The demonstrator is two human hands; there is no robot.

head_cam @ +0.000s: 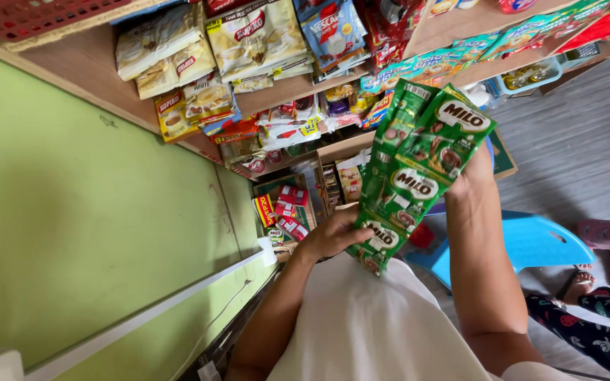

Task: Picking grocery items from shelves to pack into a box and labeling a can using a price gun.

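Observation:
A strip of green drink-powder sachets (418, 169) hangs folded in front of me. My right hand (476, 173) grips its upper end from behind, mostly hidden by the sachets. My left hand (333, 234) pinches the lower end near my white shirt. Both hands are shut on the same strip.
Wooden shelves (277, 92) hold hanging sachet strips and packets of coffee and snacks. A green wall (86, 212) stands on the left. A blue plastic chair (531, 243) is at the right, beside another person's legs and sandalled foot (587, 282).

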